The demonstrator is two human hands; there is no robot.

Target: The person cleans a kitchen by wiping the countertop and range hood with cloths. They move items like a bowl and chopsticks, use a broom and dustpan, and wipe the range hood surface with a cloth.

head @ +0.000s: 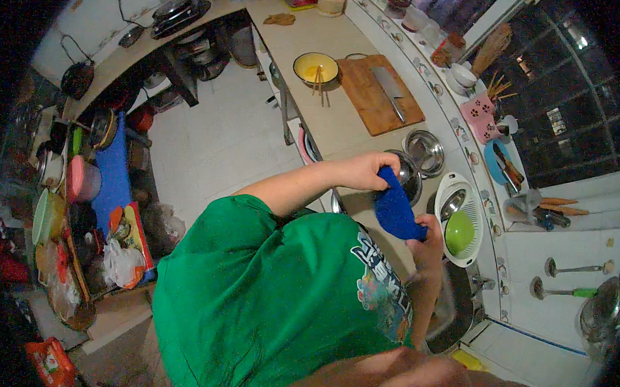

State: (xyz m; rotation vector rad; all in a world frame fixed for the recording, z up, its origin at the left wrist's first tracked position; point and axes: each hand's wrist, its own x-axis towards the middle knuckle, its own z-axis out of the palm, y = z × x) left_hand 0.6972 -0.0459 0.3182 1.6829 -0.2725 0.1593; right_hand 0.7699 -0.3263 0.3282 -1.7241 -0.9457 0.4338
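Observation:
A dark blue cloth (396, 210) is stretched between my two hands above the near part of the counter. My left hand (374, 170) grips its upper end, beside the stacked metal bowls (408, 177). The cloth's lower end is in my right hand (426, 232), close to a white oval colander (477, 232) that holds a green bowl (459, 231) and a small metal bowl (452, 204). Farther along the counter, a cleaver (386, 82) lies on a wooden cutting board (352, 84). Next to the board is a yellow bowl (301, 59) with something yellow inside and chopsticks (320, 81) resting in it.
A sink (453, 303) with a faucet (483, 283) is beside my right forearm. Another round metal bowl (425, 152) stands near the board. Along the window ledge are a pink utensil holder (479, 118) and a blue container (494, 159) with knives. Ladles (571, 267) hang on the tiled wall.

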